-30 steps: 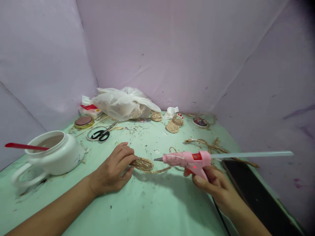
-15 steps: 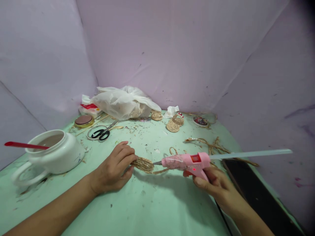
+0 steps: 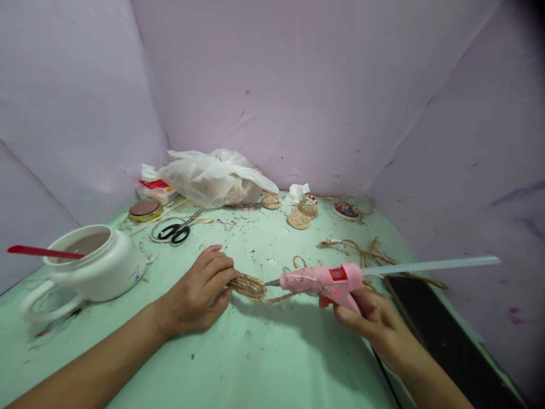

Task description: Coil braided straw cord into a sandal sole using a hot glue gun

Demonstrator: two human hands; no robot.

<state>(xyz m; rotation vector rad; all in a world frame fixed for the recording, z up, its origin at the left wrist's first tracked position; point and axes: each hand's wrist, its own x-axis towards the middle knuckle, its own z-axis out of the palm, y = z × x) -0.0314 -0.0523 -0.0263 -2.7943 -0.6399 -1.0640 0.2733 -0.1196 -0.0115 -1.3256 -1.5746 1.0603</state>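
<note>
My left hand (image 3: 200, 289) pinches one end of a flat oval coil of twine (image 3: 249, 287) just above the table, its fingertips hiding that end. From the coil's right end a loose strand of twine (image 3: 281, 297) runs off to the right behind the glue gun. A pink hot glue gun (image 3: 319, 281) is in my right hand (image 3: 374, 324), fingers wrapped round its handle. Its metal nozzle points left and sits at the coil's right end. A long translucent glue stick (image 3: 434, 266) juts from the gun's rear, and a small red light glows on its side.
At left stands a white pot (image 3: 106, 272) with a red stick in it. Scissors (image 3: 176, 230), a plastic bag (image 3: 217, 179) and a small woven twine slipper (image 3: 301, 216) lie farther back. A dark phone-like slab (image 3: 447, 341) and twine pieces (image 3: 370, 253) lie at right.
Almost nothing differs. The glue stick's far end has moved slightly left and up, while both hands and the coil stay in place.
</note>
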